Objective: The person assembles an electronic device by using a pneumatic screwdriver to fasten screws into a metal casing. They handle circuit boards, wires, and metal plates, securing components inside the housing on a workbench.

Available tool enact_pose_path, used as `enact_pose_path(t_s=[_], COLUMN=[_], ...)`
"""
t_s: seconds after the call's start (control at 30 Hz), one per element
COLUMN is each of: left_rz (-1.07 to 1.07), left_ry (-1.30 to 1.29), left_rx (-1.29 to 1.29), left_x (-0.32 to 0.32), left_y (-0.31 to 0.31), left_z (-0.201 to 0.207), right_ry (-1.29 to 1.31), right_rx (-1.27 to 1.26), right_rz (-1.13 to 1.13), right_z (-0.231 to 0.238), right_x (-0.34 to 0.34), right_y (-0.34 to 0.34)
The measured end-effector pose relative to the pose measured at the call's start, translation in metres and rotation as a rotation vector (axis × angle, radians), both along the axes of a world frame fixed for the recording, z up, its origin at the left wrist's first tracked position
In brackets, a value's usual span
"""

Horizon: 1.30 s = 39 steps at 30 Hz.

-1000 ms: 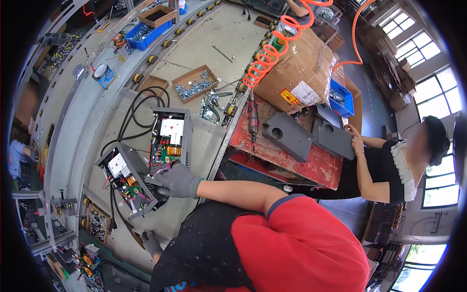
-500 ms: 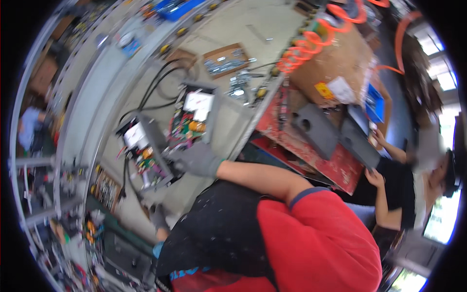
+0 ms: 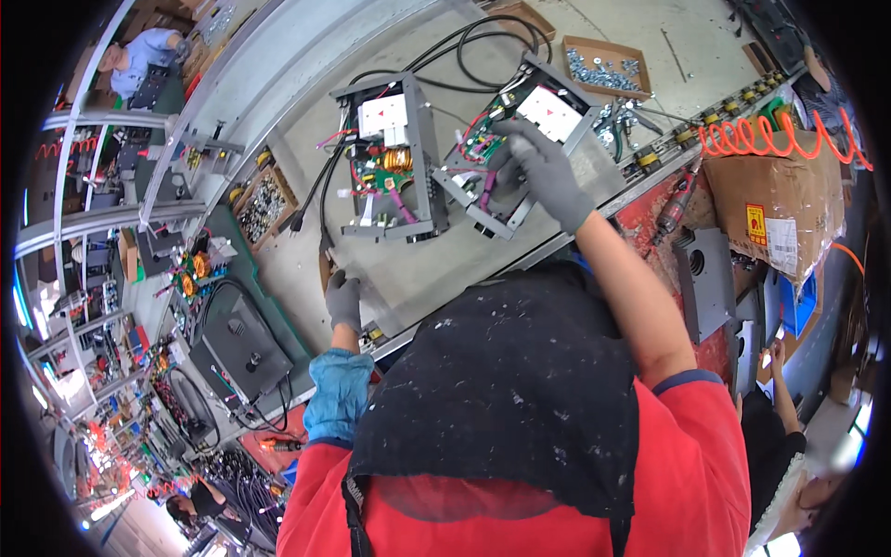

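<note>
Head view: the right opened unit, a grey metal case with its circuit board showing, lies slantwise on the tabletop, its near end close to the near rail. Over it is the right hand, gloved in grey, thumb and fingers partly bent; whether a small part is pinched among them cannot be told. Fingertips would probably do best coming in from above, clear of the thin wires, with any steadying force put on the metal wall rather than the board, since the other hand is not bracing the case.

Just left is a second opened unit, its near corner almost against the first, so a sideways push could knock the two together. The left hand is well apart, by the near left edge, fingers loosely curled; I cannot tell if it grips anything.

Far side, looped black cables crowd the way, and to the far right come a cardboard tray of screws and some pliers. Easier room for moving is the bare tabletop on the near side, between the left hand and the units, though the edge limits it.
</note>
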<state>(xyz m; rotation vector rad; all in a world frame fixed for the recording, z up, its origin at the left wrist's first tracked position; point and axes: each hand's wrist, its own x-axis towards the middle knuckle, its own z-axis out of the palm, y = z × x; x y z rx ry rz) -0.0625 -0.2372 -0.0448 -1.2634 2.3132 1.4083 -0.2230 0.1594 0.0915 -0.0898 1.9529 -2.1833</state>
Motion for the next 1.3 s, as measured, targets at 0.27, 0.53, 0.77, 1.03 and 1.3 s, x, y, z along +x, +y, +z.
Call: enact_pose_path(t_s=[0.27, 0.53, 0.77, 1.03, 1.3], left_rz=[-0.412, -0.642, -0.860, -0.483, -0.340], left_ry=[-0.144, -0.451, -0.444, 0.045, -0.239], left_rx=[-0.760, -0.825, -0.842, -0.553, -0.920], left_x=[-0.087, -0.168, -0.163, -0.053, -0.072], left_y=[-0.027, -0.039, -0.017, -0.005, -0.025], left_z=[0.045, 0.045, 0.063, 0.036, 0.033], right_ry=[-0.016, -0.054, -0.058, 0.017, -0.113], right_rx=[0.057, 0.118, 0.100, -0.124, -0.001], right_rz=[0.077, 0.001, -0.053, -0.253, -0.545], right_z=[-0.008, 0.002, 0.001, 0.013, -0.007], right_x=[-0.002, 0.003, 0.005, 0.013, 0.089], right_y=[0.002, -0.006, -0.006, 0.021, 0.108])
